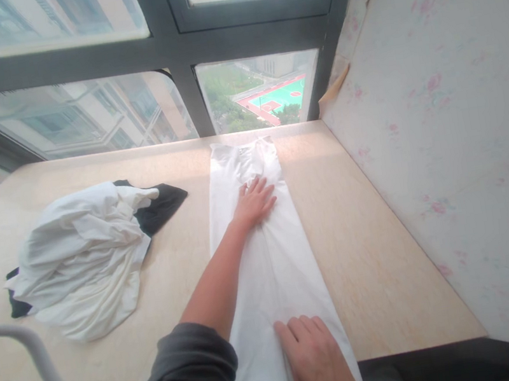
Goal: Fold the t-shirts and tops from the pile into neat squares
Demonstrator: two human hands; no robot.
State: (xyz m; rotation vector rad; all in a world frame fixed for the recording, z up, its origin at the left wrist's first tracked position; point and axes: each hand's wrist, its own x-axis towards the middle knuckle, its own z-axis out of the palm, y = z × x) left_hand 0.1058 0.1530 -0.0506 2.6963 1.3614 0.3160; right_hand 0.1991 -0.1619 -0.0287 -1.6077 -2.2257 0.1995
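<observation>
White trousers [238,270] lie lengthwise before me, waistband toward the window and legs toward my body. The cloth is gathered and wrinkled just below the waistband. My left hand [256,202] rests flat on the upper part of the trousers, fingers spread. Closer to me, my right hand [316,354] is on the right-hand leg near the hem, its fingers bent down against the cloth. Its fingertips are partly hidden by the hand.
A crumpled heap of white cloth [85,249] lies to the left, with a black cloth [158,209] showing underneath. A curved grey tube [45,365] stands at the lower left. Windows border the wooden surface [356,252] at the back, and a flowered wall [459,139] on the right.
</observation>
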